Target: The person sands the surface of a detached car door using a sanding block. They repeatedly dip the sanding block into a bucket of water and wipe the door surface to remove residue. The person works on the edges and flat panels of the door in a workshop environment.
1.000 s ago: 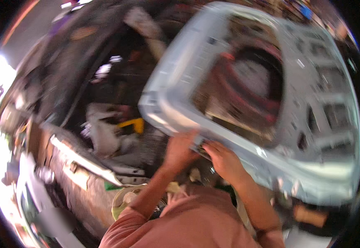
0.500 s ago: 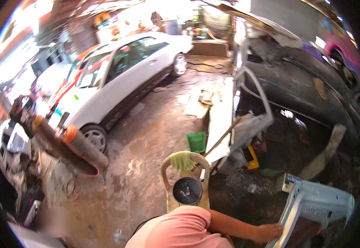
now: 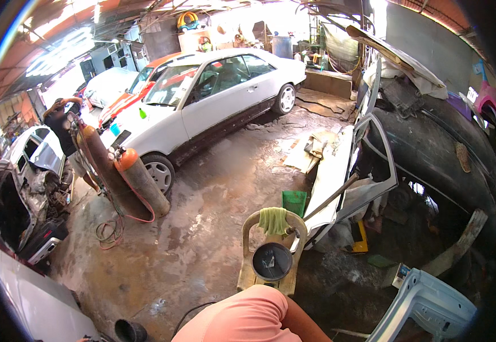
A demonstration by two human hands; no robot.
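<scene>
Partly visible light-blue panel [image 3: 439, 299]: lower right, off to the right of the right arm [image 3: 306, 326].
Right hand: out of view; cannot tell its grip or contact.
Left hand: also unseen, grip unknown.
Chair [image 3: 247, 276]: ahead, green cloth [image 3: 273, 221] over its back, dark bowl [image 3: 283, 269] on it.

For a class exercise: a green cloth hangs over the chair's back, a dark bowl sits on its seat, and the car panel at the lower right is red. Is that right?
Not quite: the car panel at the lower right is pale blue, not red, as the head view shows. The green cloth, chair and dark bowl are as stated.
</scene>
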